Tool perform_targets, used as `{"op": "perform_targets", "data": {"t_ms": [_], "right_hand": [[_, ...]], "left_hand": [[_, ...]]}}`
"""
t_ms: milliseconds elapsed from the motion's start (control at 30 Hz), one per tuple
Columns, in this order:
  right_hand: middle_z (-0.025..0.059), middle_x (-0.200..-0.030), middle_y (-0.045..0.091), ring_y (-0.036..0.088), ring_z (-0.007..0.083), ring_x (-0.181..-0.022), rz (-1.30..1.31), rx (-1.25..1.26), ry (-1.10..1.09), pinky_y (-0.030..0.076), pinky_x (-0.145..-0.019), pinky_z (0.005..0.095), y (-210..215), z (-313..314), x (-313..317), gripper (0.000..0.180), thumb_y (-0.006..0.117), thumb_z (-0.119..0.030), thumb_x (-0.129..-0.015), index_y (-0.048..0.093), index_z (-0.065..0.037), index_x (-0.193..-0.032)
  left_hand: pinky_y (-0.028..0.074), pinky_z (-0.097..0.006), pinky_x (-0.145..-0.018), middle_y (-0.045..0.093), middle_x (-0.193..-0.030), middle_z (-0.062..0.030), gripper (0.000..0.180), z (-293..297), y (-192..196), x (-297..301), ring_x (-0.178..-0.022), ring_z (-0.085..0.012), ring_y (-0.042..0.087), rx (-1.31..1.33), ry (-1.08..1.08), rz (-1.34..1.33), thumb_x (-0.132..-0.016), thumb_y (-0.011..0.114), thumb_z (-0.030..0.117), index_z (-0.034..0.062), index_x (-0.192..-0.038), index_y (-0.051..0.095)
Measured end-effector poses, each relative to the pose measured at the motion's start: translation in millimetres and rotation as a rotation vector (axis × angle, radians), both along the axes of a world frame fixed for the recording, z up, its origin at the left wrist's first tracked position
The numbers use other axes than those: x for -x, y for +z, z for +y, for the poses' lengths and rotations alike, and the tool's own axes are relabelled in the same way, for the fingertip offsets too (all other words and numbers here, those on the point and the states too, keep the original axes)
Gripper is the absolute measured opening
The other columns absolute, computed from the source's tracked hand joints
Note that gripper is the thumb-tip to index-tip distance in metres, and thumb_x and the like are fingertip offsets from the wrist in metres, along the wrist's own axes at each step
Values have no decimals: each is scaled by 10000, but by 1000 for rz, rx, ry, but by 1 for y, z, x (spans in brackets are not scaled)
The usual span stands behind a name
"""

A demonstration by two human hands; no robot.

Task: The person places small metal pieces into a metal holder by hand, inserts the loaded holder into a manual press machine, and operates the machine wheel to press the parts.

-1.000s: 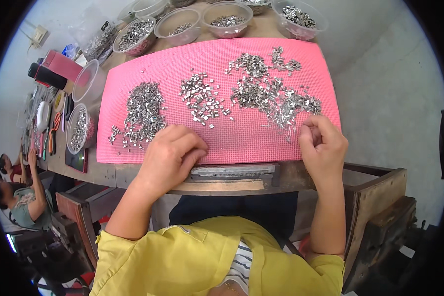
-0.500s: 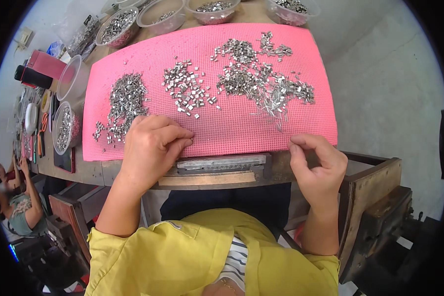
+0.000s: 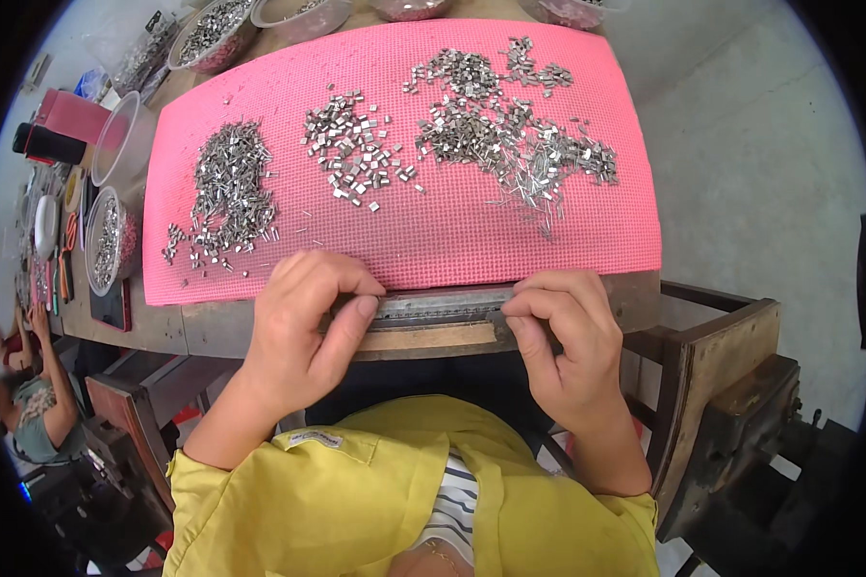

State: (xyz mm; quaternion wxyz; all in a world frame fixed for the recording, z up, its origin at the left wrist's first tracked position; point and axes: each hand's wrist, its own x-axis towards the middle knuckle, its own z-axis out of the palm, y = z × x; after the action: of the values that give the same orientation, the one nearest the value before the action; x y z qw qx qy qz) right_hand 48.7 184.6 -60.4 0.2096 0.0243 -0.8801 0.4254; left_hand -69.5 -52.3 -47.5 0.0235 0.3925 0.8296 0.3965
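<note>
Head view: both bare hands are at the front edge of a brown wooden surface (image 3: 164, 328), one near each end of a long, narrow grey metal bar (image 3: 438, 309) with a dark ridged line along it. The bar lies along that edge, just in front of a pink textured foam mat (image 3: 356, 242), with a flat tan strip (image 3: 423, 337) on its near side. Left hand (image 3: 308, 325): forefinger and thumb bent toward each other at the bar's left end, tips slightly apart; whether a small part sits between them cannot be made out. Right hand (image 3: 570, 341): fingers curled, thumb and forefinger tips close together at the bar's right end; a grasp on anything there is too small to confirm. On the mat, left to right: a dense heap of thin silver metal pins (image 3: 233, 183), a looser scatter of small square silver metal pieces (image 3: 348, 149), and a broad patch of short silver metal pieces (image 3: 467, 130) with fine silver wire-like pins (image 3: 539, 178) at its near side. Left of the mat: a clear round plastic bowl of silver parts (image 3: 111, 240), near a dark red-edged phone (image 3: 113, 306).
</note>
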Motion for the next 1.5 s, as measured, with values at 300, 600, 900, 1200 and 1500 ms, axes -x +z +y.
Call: {"op": "perform_targets", "data": {"t_ms": [300, 600, 900, 1200, 1500], "right_hand": [[85, -961, 655, 595, 301, -862, 35, -66, 4, 493, -748, 402, -4, -1, 4, 211, 735, 64, -786, 688, -43, -962], [78, -959, 648, 600, 299, -865, 62, -156, 5, 498, -736, 398, -3, -2, 4, 288, 755, 70, -701, 720, -50, -961], [80, -938, 647, 603, 296, -840, 75, -141, -16, 502, -694, 388, -6, -4, 6, 298, 762, 88, -674, 727, -48, -937], [81, -926, 653, 606, 282, -839, 68, -113, -36, 494, -709, 374, -6, -5, 7, 284, 759, 93, -685, 732, -55, -926], [79, -933, 648, 602, 294, -843, 76, -107, -27, 497, -702, 385, -6, -5, 7, 305, 759, 102, -671, 718, -49, -933]], "left_hand": [[498, -373, -783, 710, -962, -110, 131, -1, -7, -11, -866, -288, 659, -57, -12, -47, -821, 721, -10, 27, -942, 686], [477, -360, -730, 703, -941, -81, 185, 3, -15, -16, -827, -261, 649, -61, 0, 153, -765, 756, -23, 54, -925, 706], [478, -359, -730, 707, -923, -83, 208, 5, -14, -15, -796, -255, 660, -35, -15, 289, -735, 757, -41, 47, -915, 699], [484, -353, -722, 722, -922, -81, 202, 3, -13, -14, -798, -250, 668, -43, -1, 219, -733, 766, -40, 44, -903, 697], [473, -355, -714, 713, -917, -60, 215, 4, -11, -15, -790, -231, 667, 5, -13, 338, -711, 772, -25, 57, -897, 705]]}}
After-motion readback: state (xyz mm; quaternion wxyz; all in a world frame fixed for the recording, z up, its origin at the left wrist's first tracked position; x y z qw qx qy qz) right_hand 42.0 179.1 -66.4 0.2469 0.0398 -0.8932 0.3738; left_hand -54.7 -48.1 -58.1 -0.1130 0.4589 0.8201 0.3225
